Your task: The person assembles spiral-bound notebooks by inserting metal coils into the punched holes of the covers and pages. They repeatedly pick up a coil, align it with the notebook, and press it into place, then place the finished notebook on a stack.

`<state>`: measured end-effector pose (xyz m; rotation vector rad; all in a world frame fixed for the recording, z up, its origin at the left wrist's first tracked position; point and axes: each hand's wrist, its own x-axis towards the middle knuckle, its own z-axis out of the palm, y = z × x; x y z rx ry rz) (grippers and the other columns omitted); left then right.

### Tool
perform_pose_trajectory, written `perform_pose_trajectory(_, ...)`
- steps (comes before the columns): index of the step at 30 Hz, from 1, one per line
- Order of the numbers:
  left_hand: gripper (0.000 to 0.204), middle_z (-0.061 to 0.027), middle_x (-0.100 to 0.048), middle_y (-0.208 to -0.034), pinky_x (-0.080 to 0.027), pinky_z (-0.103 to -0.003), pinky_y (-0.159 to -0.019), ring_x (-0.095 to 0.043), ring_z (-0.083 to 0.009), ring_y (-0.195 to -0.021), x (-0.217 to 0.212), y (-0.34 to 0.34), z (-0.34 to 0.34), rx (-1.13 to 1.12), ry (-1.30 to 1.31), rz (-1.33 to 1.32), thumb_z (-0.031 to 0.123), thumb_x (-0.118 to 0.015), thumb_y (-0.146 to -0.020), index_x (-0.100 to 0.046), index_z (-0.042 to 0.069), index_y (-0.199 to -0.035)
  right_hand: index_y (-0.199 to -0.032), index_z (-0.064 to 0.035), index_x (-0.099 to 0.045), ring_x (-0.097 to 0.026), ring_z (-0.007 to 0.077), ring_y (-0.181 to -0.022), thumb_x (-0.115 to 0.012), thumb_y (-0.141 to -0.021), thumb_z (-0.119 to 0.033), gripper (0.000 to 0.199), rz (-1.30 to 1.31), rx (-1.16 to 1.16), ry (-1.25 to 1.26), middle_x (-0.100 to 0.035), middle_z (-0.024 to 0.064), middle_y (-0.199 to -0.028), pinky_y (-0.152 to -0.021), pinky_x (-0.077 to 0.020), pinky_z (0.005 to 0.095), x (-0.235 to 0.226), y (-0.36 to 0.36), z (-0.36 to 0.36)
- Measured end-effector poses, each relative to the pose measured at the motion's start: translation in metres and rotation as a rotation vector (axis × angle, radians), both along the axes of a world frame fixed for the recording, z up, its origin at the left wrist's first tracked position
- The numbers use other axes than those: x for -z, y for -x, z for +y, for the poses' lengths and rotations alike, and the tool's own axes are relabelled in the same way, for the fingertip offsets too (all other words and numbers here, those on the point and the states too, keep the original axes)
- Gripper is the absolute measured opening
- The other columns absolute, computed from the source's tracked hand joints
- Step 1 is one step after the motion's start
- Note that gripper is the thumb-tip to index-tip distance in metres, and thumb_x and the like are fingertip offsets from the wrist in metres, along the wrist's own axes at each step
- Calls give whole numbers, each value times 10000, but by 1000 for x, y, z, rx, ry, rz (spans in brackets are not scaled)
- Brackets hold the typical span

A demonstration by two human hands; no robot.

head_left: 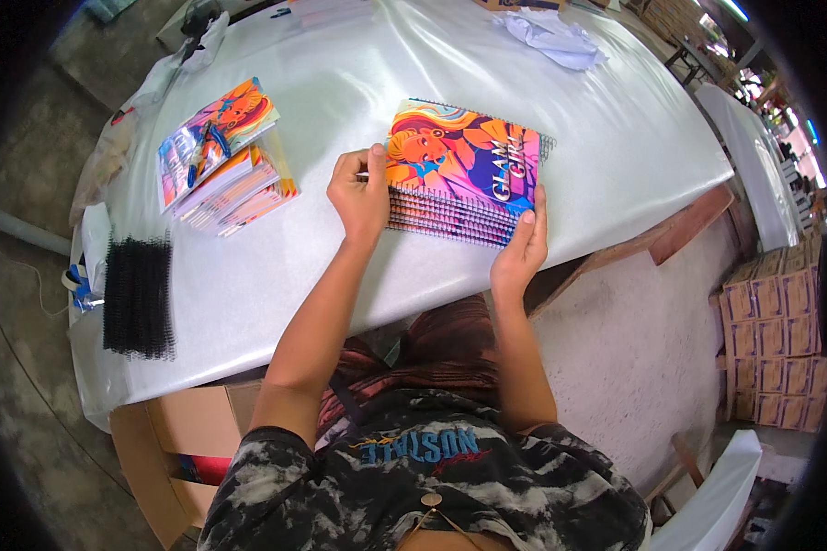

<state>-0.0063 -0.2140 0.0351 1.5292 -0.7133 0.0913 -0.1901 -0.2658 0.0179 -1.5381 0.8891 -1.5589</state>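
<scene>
The left hand [360, 195] and right hand [521, 250] clasped opposite edges of a stack of spiral notebooks [464, 174] lying on the white plastic-covered table [340, 92]. Black binding coils [138, 296] lay at its left end. Below it, an open cardboard box [170, 450] stood on the concrete floor, contents unclear.
</scene>
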Motion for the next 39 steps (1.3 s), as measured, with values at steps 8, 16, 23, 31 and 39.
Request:
perform_pose_trajectory(8,191,-94,-630,-812,-442,-299,-697,-590,-190,-736,-35,-30,17,-93,-169,-316,208,-633,-819,-623,32,-892,-1314,76,-328,-380,275,-1241,-417,-936,-169,460,11,17,9,-394,210,-1341,-1017,-278,348,4,4,4)
perform_pose_trajectory(16,203,-137,-630,-927,-406,-380,-813,-589,-259,-892,-80,-128,77,-309,-822,-983,188,-553,-823,-626,108,-994,-1232,47,-397,-349,297,-1194,-475,-882,-114,393,42,262,349,-404,183,-1274,-1012,-246,424,-4,11,39)
perform_pose_trajectory(23,235,-143,-620,-871,-459,-337,-745,-590,-255,-794,-160,-149,82,-364,29,-780,199,-485,-908,-597,20,-1010,-1240,27,-371,-410,268,-1167,-533,-856,-127,444,-52,-348,206,-411,175,-1254,-1000,-288,406,-44,-28,66)
perform_pose_trajectory(31,244,-68,-543,-1011,-432,-304,-805,-514,-155,-920,-138,-35,141,138,754,262,183,-453,-929,-441,33,-1121,-1321,-32,-311,-497,243,-1096,-552,-880,-194,528,-710,-1195,-712,-524,146,-1144,-929,-394,366,-82,-104,60)
perform_pose_trajectory(39,362,-50,-550,-1027,-406,-284,-839,-507,-130,-950,-34,-13,202,188,21,481,-22,-502,-755,-478,39,-1111,-921,-9,-619,-597,101,-757,-665,-784,-42,149,-123,-986,-339,-645,53,-853,-686,-482,257,-7,-52,55)
